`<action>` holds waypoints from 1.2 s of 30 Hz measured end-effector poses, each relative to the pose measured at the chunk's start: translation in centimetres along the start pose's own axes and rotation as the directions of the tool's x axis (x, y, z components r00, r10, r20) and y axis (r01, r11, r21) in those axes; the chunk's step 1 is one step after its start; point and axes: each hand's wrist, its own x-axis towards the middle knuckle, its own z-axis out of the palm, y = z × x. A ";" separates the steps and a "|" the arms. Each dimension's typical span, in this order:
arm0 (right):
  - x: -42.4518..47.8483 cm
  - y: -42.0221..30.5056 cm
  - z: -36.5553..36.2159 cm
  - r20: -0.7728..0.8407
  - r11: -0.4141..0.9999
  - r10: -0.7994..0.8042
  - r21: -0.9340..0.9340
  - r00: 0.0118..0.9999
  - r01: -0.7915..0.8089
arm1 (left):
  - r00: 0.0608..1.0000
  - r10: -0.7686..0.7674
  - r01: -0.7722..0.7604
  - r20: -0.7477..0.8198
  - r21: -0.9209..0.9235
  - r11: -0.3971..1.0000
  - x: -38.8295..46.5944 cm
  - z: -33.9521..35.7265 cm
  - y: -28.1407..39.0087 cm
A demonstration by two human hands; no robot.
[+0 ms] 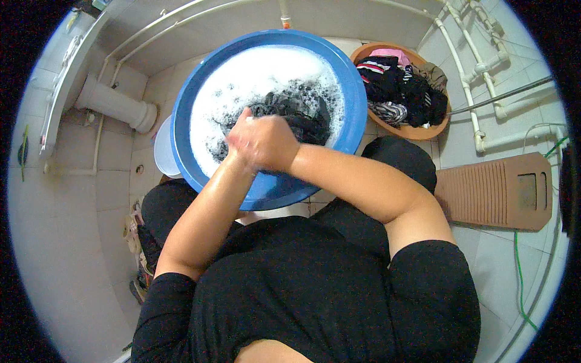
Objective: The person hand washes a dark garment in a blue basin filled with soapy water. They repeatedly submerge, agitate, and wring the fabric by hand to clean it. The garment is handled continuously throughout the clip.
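A blue plastic basin stands between my knees, holding thick white suds and wet dark cloth. My left hand and my right hand are pressed together over the near side of the basin, slightly blurred. Both are curled around a bunch of the dark cloth, which spreads away behind them and to the right. The left thumb points up and away from me. Most fingers are hidden beneath the hands, and the skin looks wet.
An orange basin of clothes sits at the back right. A brown ribbed washboard leans at the right, near white pipes and a grey hose. A pale plastic tub lies partly under the blue basin. Shoes line the left.
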 end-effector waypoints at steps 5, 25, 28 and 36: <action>1.0 2.9 -1.0 -0.106 0.889 0.452 -0.025 0.886 -0.457 | 0.874 0.218 -0.135 -0.433 0.213 0.968 -1.4 9.4 -0.7; -1.9 15.4 -5.0 0.133 0.229 0.909 0.633 0.395 -0.740 | 0.875 0.460 -0.195 -0.149 0.763 0.617 1.6 5.6 4.1; -3.4 11.9 -3.6 0.044 0.522 0.835 -0.377 0.548 -0.765 | 0.949 0.249 -0.086 0.195 0.918 -0.388 3.4 1.3 2.0; -7.0 19.1 -1.0 0.513 0.482 0.855 -0.737 0.073 -0.473 | 1.000 0.006 0.004 -0.001 0.809 -0.588 8.3 -4.7 1.0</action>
